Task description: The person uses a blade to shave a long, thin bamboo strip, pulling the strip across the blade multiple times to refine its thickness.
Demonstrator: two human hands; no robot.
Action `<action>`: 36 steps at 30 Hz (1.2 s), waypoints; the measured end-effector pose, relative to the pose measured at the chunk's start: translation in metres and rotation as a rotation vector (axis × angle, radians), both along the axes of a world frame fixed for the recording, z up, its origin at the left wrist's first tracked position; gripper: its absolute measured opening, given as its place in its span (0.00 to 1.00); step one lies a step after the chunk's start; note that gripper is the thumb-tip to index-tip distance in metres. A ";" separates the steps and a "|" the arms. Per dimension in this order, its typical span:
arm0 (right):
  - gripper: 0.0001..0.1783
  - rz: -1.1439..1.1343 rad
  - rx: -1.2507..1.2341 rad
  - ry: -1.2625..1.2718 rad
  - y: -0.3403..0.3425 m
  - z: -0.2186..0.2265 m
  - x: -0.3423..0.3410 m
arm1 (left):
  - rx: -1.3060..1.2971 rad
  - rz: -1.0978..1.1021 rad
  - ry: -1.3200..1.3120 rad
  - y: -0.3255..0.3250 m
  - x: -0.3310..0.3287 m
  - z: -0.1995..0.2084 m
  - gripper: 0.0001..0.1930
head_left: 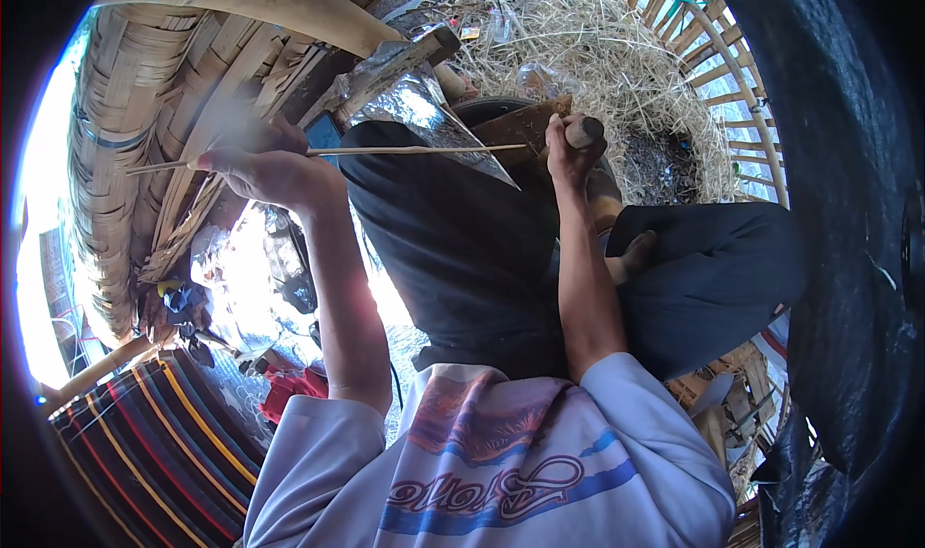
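My left hand [279,177] is closed around a thin, pale stick [414,150], apparently a bamboo strip, held nearly level above my left knee. One end sticks out left past my fingers; the other points toward my right hand [572,153]. That hand is wrapped around the thick, round wooden handle [584,132] of a broad-bladed knife. Its brown, rusty-looking blade [525,124] reaches left from my fist, close to the stick's tip. Whether the two touch, I cannot tell. A pale blur hides part of what lies just beyond my left fingers.
Woven bamboo matting [125,163] rises on the left under a thick bamboo pole [260,9]. Straw [597,57] covers the ground ahead, edged by a slatted bamboo fence [742,76]. Dark sheeting [848,211] hangs at right. A striped cloth [154,452] lies at lower left.
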State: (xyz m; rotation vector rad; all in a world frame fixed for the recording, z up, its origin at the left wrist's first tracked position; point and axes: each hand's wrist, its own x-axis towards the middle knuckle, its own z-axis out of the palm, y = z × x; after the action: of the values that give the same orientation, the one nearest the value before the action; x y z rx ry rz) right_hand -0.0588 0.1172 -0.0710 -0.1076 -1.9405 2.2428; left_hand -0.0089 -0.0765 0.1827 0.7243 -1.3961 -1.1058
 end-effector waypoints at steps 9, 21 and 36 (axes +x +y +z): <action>0.08 -0.074 -0.341 0.226 0.020 0.067 -0.016 | -0.046 0.009 -0.020 -0.001 0.004 -0.002 0.27; 0.11 -0.074 -0.318 0.051 0.017 0.057 -0.010 | 0.006 0.022 0.004 -0.003 0.000 -0.003 0.25; 0.13 -0.075 -0.449 0.134 0.022 0.065 -0.021 | -0.004 -0.119 0.035 -0.005 0.002 -0.002 0.25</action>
State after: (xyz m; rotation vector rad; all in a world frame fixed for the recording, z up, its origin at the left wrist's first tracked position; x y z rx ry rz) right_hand -0.0795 0.1393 -0.0057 -0.0826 -1.3199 2.5193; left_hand -0.0073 -0.0816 0.1805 0.6223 -1.4263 -1.2023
